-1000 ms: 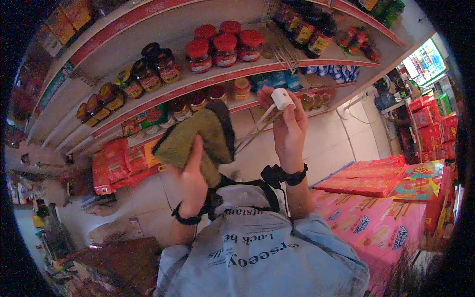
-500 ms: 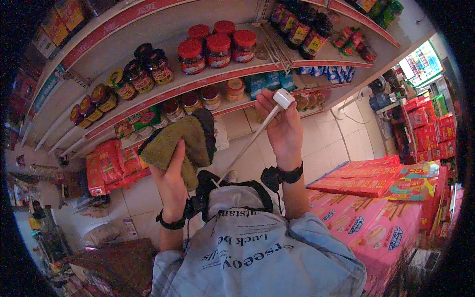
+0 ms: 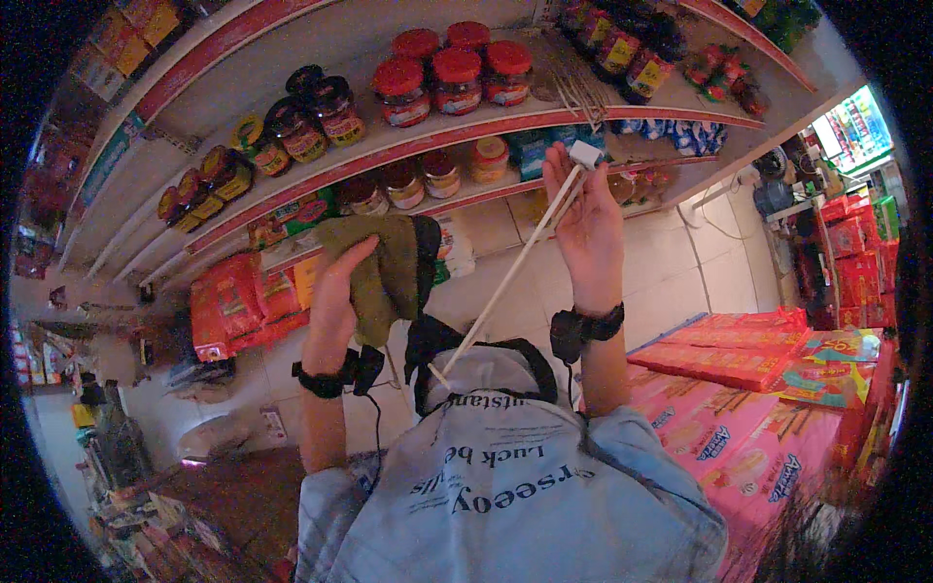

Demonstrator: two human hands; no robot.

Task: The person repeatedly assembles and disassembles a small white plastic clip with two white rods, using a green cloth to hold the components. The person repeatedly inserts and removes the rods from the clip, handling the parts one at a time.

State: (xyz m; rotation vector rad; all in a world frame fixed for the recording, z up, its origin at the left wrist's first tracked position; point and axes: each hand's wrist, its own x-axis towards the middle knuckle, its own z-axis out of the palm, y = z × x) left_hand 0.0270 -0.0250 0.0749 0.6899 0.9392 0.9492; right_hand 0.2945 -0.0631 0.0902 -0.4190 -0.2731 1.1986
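Observation:
My left hand (image 3: 330, 316) grips an olive-green cloth (image 3: 382, 277), with the thumb lying over its front. The cloth hangs in folds beside a dark piece at its right edge. In my raised right hand (image 3: 591, 243) is a thin pale stick (image 3: 507, 275) with a white block-shaped end near the fingertips. From there the stick slants down to the left, its lower end in front of my chest. Both hands are held up before the shelves, apart from each other. Dark bands circle both wrists.
Ahead, a shelf (image 3: 447, 126) carries red-lidded jars (image 3: 457, 83), dark jars (image 3: 294, 126) and dark bottles (image 3: 651, 68). More jars stand on the lower shelf. Pink boxes (image 3: 724, 428) with red packets (image 3: 729, 340) on top are at my right. Red packages (image 3: 243, 301) lie low at left.
The view has shifted, so the shelves sit further right and higher. My right hand has risen slightly with the stick. The cloth is still in my left hand, turned a little.

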